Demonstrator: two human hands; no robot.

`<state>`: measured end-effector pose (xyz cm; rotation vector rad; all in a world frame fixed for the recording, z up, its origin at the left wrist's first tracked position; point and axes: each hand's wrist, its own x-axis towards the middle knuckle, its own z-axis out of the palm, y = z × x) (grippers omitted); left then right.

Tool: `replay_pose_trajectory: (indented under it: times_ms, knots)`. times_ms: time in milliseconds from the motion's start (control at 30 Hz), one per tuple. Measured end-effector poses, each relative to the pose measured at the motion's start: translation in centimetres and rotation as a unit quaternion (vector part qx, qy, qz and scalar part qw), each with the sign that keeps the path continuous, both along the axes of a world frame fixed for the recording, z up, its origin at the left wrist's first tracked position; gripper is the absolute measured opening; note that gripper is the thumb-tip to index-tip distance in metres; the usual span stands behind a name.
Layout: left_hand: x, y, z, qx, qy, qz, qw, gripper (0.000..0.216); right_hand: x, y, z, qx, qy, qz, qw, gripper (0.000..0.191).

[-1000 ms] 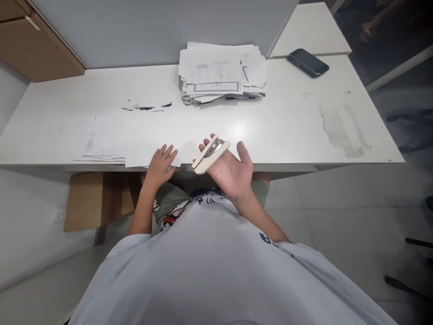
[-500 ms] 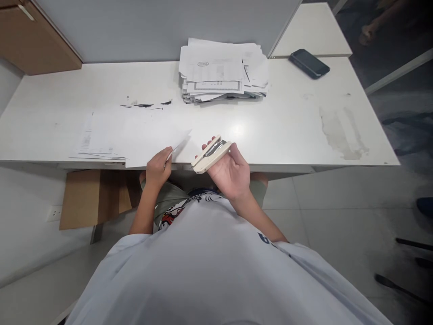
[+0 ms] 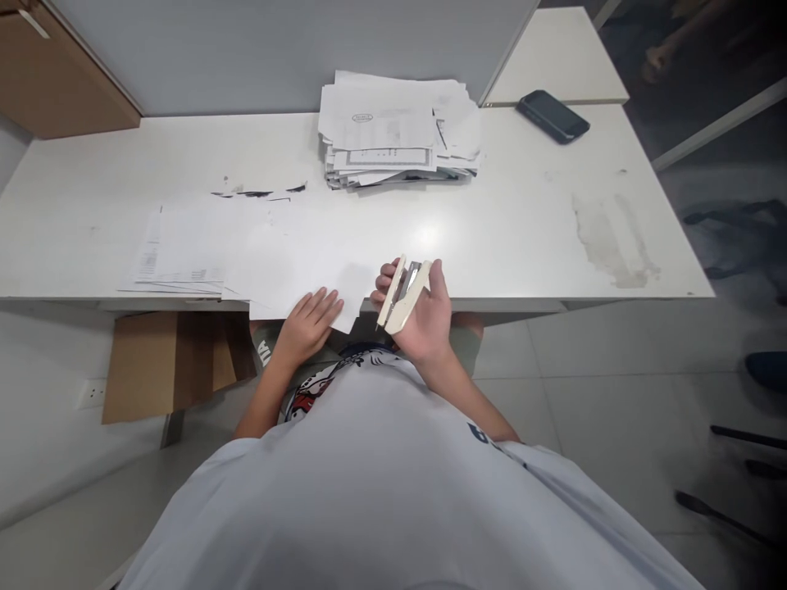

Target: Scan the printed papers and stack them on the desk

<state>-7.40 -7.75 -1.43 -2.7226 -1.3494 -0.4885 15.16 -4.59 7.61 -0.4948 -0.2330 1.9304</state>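
A cream stapler (image 3: 404,293) with a metal magazine lies in my right hand (image 3: 426,321), my thumb along one side and my fingers round the other. Its jaws are apart. My left hand (image 3: 311,325) lies flat with its fingers stretched out on a blank white sheet (image 3: 295,274) that hangs over the desk's front edge. The sheet's right end comes close to the stapler. To the left, more papers (image 3: 184,250), some printed, lie partly overlapped by white sheets.
A thick stack of papers (image 3: 399,123) stands at the back of the white desk (image 3: 510,221), against a grey partition. A dark phone (image 3: 553,115) lies at the back right. Below the desk on the left is a cardboard box (image 3: 147,360). Another person's hand (image 3: 657,59) shows at upper right.
My left hand has moved right and opened from holding a raised sheet to lying flat on it. The sheet has come down flat. The stapler has turned more upright in my right hand.
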Motion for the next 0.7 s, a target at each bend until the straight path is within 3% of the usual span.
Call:
replay_pose_trajectory:
  times_ms: [167,300,367,533,633,700]
  knots:
    - [-1.9,-0.9,-0.5,-0.022,-0.004,0.05,0.999,0.058,0.7,0.1,-0.6,-0.014,0.018,0.002,1.0,0.04]
    - [-0.6,-1.0,-0.4,-0.037,-0.041,0.092,0.994,0.051,1.1,0.3,-1.3,-0.039,-0.031,0.035,0.998,0.046]
    - [0.8,-0.7,0.1,-0.037,-0.086,0.145,0.985,0.044,1.2,0.3,-2.0,-0.035,-0.084,0.061,0.994,0.048]
    - [3.1,0.9,2.6,-0.075,-0.225,0.372,0.897,0.036,1.9,-0.3,-4.3,-0.029,-0.171,0.109,0.979,0.043]
    - [3.2,1.4,3.8,-0.107,-0.248,0.416,0.868,0.04,2.2,-0.7,-5.6,-0.035,-0.209,0.124,0.97,0.044]
    - [2.8,1.2,4.1,-0.065,-0.268,0.42,0.864,0.043,2.4,-1.0,-6.3,-0.035,-0.226,0.126,0.965,0.044]
